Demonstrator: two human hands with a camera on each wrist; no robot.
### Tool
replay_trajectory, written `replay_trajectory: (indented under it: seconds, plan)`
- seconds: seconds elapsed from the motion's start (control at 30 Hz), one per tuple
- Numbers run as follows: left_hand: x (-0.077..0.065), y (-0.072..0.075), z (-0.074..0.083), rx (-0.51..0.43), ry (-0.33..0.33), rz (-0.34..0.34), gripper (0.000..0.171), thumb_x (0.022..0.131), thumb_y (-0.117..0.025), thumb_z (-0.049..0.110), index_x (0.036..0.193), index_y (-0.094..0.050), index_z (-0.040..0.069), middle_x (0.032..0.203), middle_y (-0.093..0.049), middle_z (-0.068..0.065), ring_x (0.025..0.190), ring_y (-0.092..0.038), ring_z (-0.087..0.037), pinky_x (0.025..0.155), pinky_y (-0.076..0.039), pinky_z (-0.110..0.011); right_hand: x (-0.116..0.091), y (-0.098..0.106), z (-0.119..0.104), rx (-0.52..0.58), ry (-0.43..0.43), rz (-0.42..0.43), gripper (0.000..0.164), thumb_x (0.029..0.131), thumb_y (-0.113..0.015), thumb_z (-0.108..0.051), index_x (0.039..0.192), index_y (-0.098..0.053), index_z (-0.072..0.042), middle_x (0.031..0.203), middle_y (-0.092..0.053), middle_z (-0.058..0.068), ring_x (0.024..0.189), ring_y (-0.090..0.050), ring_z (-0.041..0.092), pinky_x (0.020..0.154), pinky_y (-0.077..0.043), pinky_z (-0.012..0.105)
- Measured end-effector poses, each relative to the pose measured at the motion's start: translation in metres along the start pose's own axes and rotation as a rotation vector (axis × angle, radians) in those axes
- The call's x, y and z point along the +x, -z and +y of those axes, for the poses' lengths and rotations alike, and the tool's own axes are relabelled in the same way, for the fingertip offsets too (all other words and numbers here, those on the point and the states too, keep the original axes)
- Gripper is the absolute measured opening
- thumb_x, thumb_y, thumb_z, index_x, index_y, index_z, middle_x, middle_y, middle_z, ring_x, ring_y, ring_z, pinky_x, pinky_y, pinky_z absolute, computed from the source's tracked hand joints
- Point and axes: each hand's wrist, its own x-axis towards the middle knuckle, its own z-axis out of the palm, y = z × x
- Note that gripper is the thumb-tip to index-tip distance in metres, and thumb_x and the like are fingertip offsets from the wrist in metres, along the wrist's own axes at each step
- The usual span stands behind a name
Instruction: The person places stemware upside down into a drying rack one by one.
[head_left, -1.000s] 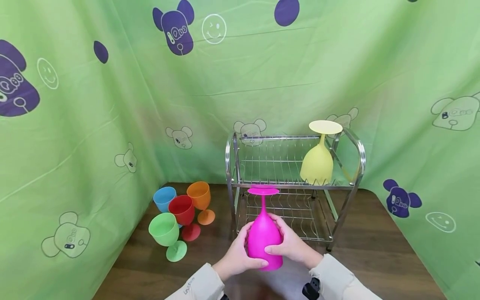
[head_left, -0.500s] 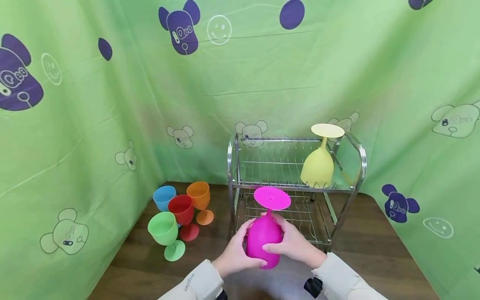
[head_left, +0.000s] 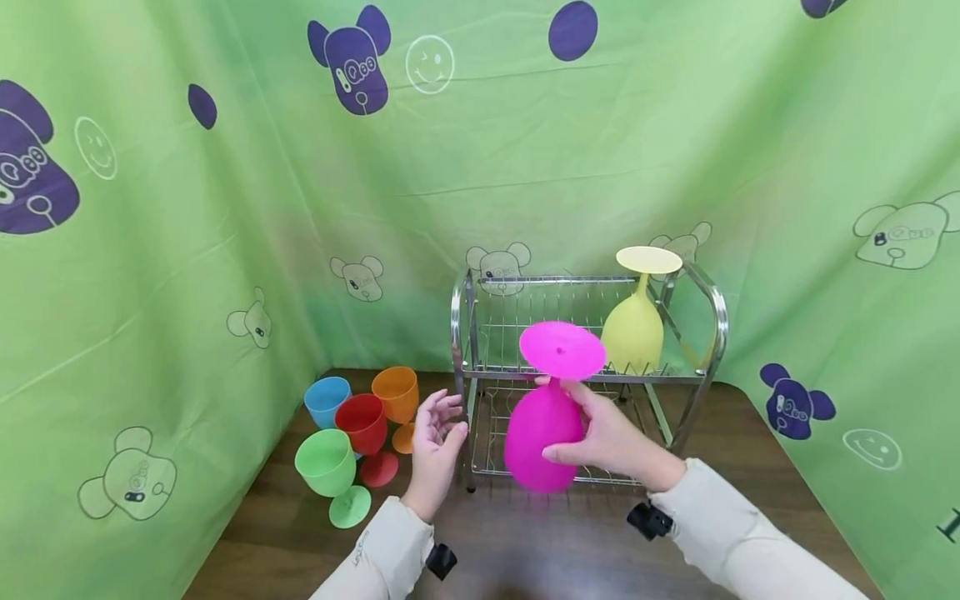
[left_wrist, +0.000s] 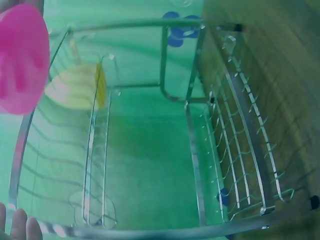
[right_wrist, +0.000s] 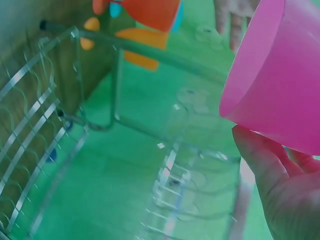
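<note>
In the head view my right hand [head_left: 611,437] grips a magenta goblet [head_left: 543,442] upside down, its round foot uppermost and tilted toward me. The goblet is in the air in front of the metal dish rack [head_left: 585,375]. To the left of the goblet my left hand [head_left: 437,454] is raised with its fingers loosely bent, holding nothing. A yellow goblet [head_left: 633,333] stands inverted on the right side of the rack's upper tier. In the right wrist view the magenta goblet [right_wrist: 290,85] shows its rim above my thumb and fingers.
Left of the rack, a green goblet [head_left: 326,462], a red goblet [head_left: 362,423], a blue goblet [head_left: 327,400] and an orange goblet [head_left: 396,392] stand upright on the wooden table [head_left: 772,517]. A green patterned cloth [head_left: 480,167] hangs behind and at both sides.
My left hand has let go of the magenta goblet and moved left. My right hand has lifted the goblet up toward the rack, and its foot has tipped toward me.
</note>
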Motion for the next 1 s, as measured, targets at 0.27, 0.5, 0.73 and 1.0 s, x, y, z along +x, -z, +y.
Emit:
replay_trajectory:
  seconds: [0.27, 0.5, 0.73, 1.0]
  plan:
    - [0.021, 0.000, -0.022, 0.068, 0.116, 0.108, 0.045, 0.085, -0.062, -0.004, 0.127, -0.045, -0.007, 0.120, -0.056, -0.024, 0.109, -0.052, -0.039, 0.088, -0.046, -0.032, 0.019, 0.030, -0.027, -0.021, -0.056, 0.043, 0.074, 0.072, -0.077, -0.001, 0.136, -0.039, 0.001, 0.126, -0.049, 0.026, 0.106, -0.056, 0.045, 0.078, -0.054, 0.050]
    - [0.024, -0.007, -0.045, 0.117, 0.147, 0.163, 0.051, 0.081, -0.065, -0.007, 0.128, -0.045, -0.007, 0.116, -0.058, -0.022, 0.100, -0.053, -0.034, 0.084, -0.046, -0.036, 0.039, 0.044, -0.033, -0.014, -0.070, 0.094, 0.074, 0.074, -0.073, 0.003, 0.138, -0.036, 0.002, 0.130, -0.043, 0.027, 0.106, -0.054, 0.048, 0.079, -0.053, 0.052]
    - [0.027, -0.012, -0.029, 0.164, 0.150, 0.165, 0.041, 0.081, -0.062, -0.011, 0.120, -0.051, -0.014, 0.107, -0.058, -0.032, 0.093, -0.056, -0.039, 0.083, -0.049, -0.044, 0.058, 0.058, -0.032, -0.088, -0.075, 0.175, 0.073, 0.076, -0.074, 0.002, 0.139, -0.037, 0.001, 0.130, -0.046, 0.025, 0.107, -0.056, 0.045, 0.083, -0.051, 0.054]
    - [0.037, -0.003, -0.055, 0.142, 0.175, 0.113, 0.027, 0.085, -0.061, -0.011, 0.110, -0.057, -0.019, 0.096, -0.064, -0.032, 0.084, -0.064, -0.024, 0.075, -0.048, -0.018, 0.081, 0.065, -0.016, -0.281, -0.112, 0.210, 0.073, 0.075, -0.079, -0.008, 0.137, -0.042, 0.000, 0.130, -0.051, 0.023, 0.108, -0.056, 0.043, 0.086, -0.049, 0.056]
